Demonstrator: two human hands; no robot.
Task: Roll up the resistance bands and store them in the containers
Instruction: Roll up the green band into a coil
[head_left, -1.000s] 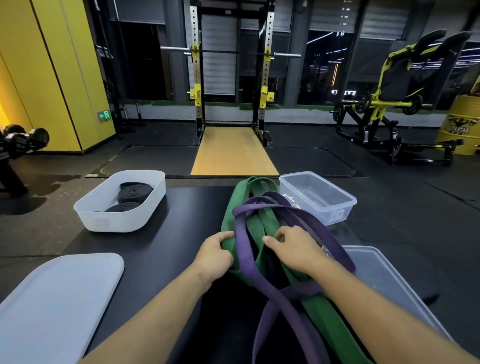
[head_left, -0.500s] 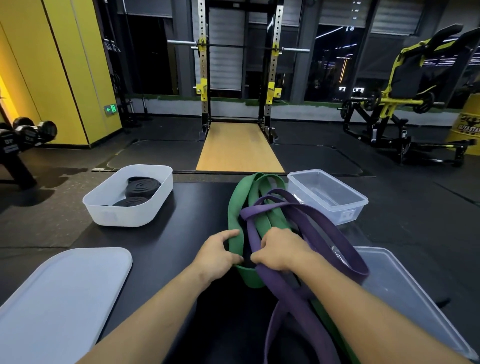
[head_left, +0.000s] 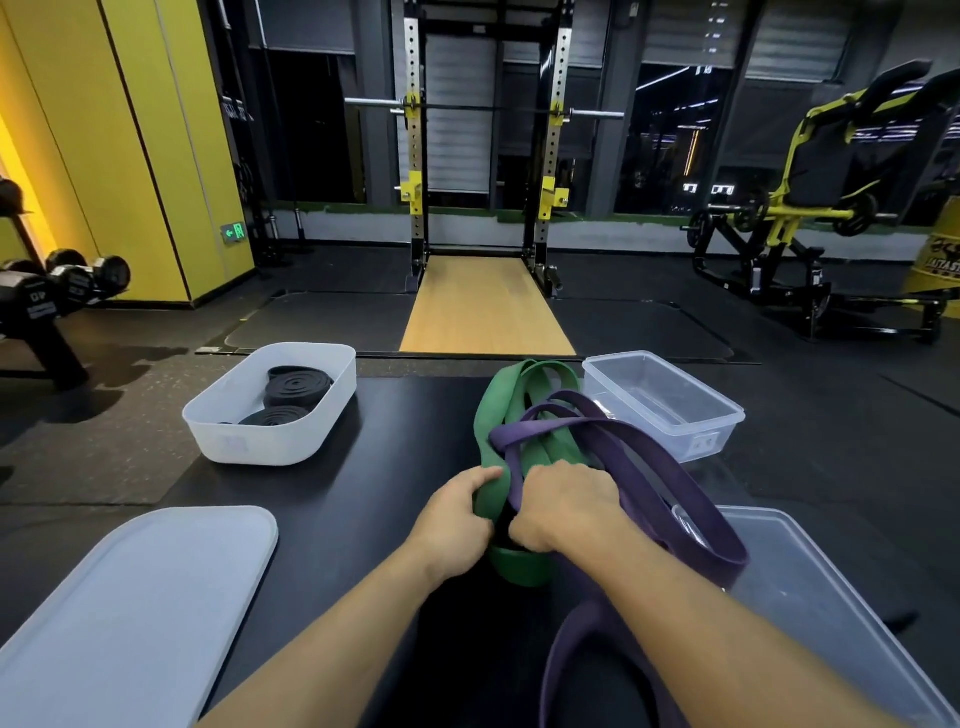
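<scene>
White lid (head_left: 130, 597): is lying flat at the near left of the table (head_left: 337, 519), well apart from the hands.
Clear lid (head_left: 831, 597): is lying at the near right, with a loop of the purple band draping over its corner.
Left hand (head_left: 454, 519): is gripping the left edge of the green band, thumb on top, just above its near fold.
Right hand (head_left: 566, 506): is curling knuckles-up round that same near fold, touching the left hand. Its fingertips are hidden.
Green band (head_left: 488, 431): is lying lengthwise along the middle of the table, its far loop ending just beside the clear tub.
Purple band (head_left: 649, 467): is crossing over the green one and trailing under the right forearm towards the wearer.
Step in hand: by my reading, the hands are starting the roll at the green band's near end.
Doing it well: the first turn is wanting to be tight and square, both layers flat together. The purple strap is asking to be lifted clear before it is wound in.
White tub (head_left: 234, 441): is standing at the far left, holding black rolls (head_left: 296, 387), a fair guide to how tight the coil should be.
Clear tub (head_left: 727, 415): is standing open at the far right, the likely home for this roll.
</scene>
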